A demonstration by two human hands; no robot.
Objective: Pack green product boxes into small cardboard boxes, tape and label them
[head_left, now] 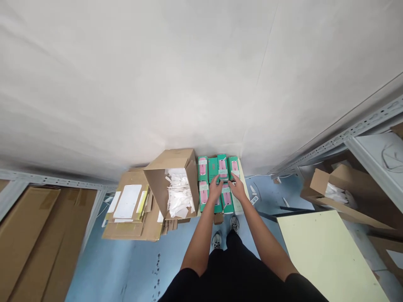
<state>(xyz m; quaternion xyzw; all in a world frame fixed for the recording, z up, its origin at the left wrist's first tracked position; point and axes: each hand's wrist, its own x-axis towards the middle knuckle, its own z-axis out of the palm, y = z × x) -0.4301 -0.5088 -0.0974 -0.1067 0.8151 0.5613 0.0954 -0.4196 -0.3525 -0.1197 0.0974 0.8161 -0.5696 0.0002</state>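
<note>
Head view: two bare hands at a block of green boxes on a pale tabletop [245, 206].

Item, central green-and-pink box [222, 162]: back row, between a plain green box [213, 168] on its left and another pink-fronted box [233, 162] on its right. Its near end lies between the fingers of both hands; the greater part extends beyond them, towards the wall [201, 84].

Left hand [215, 191]: at the near left corner of the central box, fingers partly curled, thumb turned inwards.

Right hand [237, 188]: at the near right corner, fingers likewise part-bent, facing the left. Whether either hand grips the box or merely touches it cannot be told at this size.

Front row: a pink-fronted box at left [204, 192] and another at right [227, 199], the latter just below the hands.

Adjoining, left: open brown carton [190, 184], tipped on its side, containing white packets [180, 195]; beyond it, flattened cardboard [126, 231] bearing a white sheet [129, 201].
</note>
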